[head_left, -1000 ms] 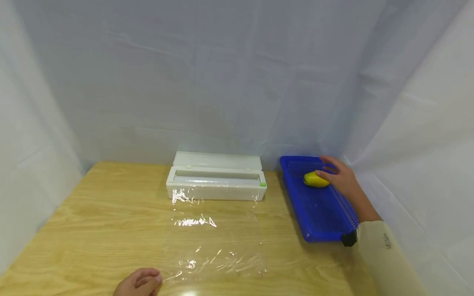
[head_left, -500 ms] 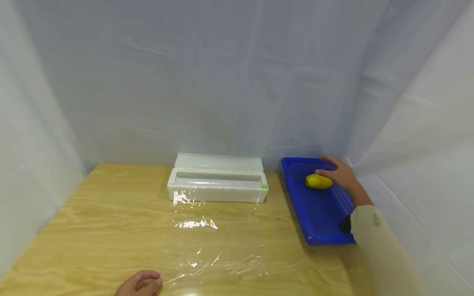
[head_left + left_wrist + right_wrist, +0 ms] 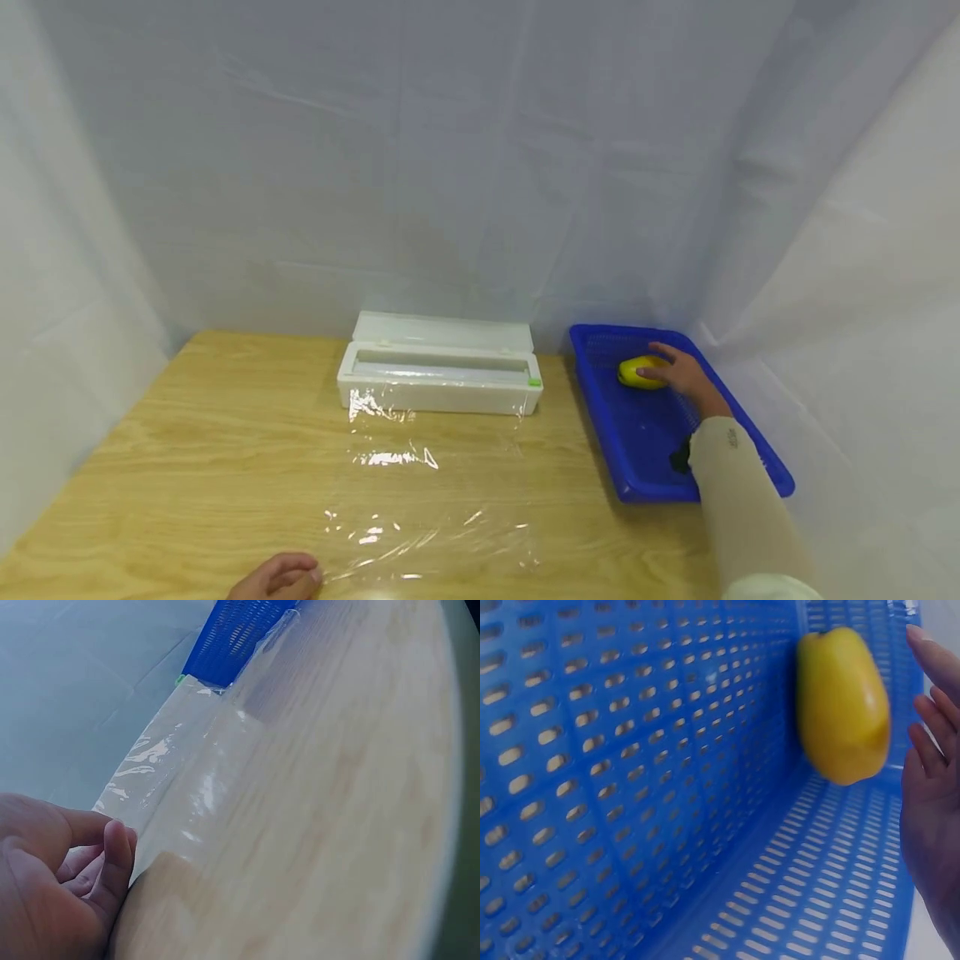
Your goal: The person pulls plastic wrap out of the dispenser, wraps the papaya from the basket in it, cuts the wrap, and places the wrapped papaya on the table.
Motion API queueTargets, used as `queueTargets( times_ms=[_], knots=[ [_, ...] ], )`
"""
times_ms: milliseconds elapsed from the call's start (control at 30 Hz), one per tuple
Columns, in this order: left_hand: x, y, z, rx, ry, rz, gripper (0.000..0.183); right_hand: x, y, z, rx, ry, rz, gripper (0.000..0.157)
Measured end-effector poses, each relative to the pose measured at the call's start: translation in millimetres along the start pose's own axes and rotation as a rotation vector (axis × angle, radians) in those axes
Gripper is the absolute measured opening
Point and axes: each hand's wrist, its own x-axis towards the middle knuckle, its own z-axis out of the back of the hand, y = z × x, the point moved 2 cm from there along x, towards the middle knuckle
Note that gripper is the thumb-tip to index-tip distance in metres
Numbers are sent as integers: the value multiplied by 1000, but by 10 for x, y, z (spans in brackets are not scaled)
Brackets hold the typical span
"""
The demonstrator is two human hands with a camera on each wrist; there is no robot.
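Note:
In the head view, my left hand [image 3: 277, 577] at the front edge pinches the near left corner of a clear sheet of cling film [image 3: 427, 542]. The left wrist view has thumb and fingertips together at the edge of that film [image 3: 206, 795]. The film runs back to a white wrap dispenser [image 3: 438, 398] with its lid raised. My right hand [image 3: 684, 375] reaches into a blue basket [image 3: 611, 450], over a yellow oblong fruit [image 3: 637, 372], like a papaya. In the right wrist view, the fingers of the right hand [image 3: 937, 765] are spread beside the fruit [image 3: 844, 705], apart from it.
A wooden table [image 3: 187, 450] carries everything. White sheeting [image 3: 450, 167] hangs behind and at both sides, close to the basket's right side. The dispenser has a green piece [image 3: 534, 382] at its right end. A dark object [image 3: 681, 457] shows at the right cuff.
My right forearm has swung left over the basket, and the hand has come lower around the fruit. The film's near part has shifted slightly. My left hand stays almost in place at its corner.

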Motion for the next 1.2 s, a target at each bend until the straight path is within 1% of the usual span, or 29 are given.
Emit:
queueTargets(
  times_ms=[100, 300, 400, 500, 567, 633, 833, 967, 1100, 1200],
  knots=[
    [-6, 4, -4, -14, -2, -17, 52, 5, -83, -42, -3, 19, -36, 89],
    [-1, 8, -34, -21, -23, 1, 56, 36, -153, -67, -47, 15, -54, 93],
    [0, 15, -39, -27, -19, -8, 55, 61, -169, -85, -44, 20, -62, 92],
    [0, 15, -51, -31, -18, -6, 54, 94, -195, -95, -39, 20, -73, 89],
    [0, 16, -52, -24, -16, 1, 57, 115, -205, -99, -41, 13, -77, 86],
    [0, 13, -46, -14, -19, 15, 59, 129, -196, -103, -51, 0, -73, 83],
    [-13, 17, -25, -9, -20, 15, 65, 114, -135, -127, -80, -34, -43, 70],
    [-25, 12, -2, -10, -28, 12, 65, 107, -96, -170, -64, -34, -14, 69],
    [-30, -1, 17, -6, -25, 29, 65, 104, -89, -194, -45, -18, 6, 69],
    [-33, -2, 21, -14, -29, 36, 65, 115, -130, -196, -45, -5, -38, 73]
  ],
)
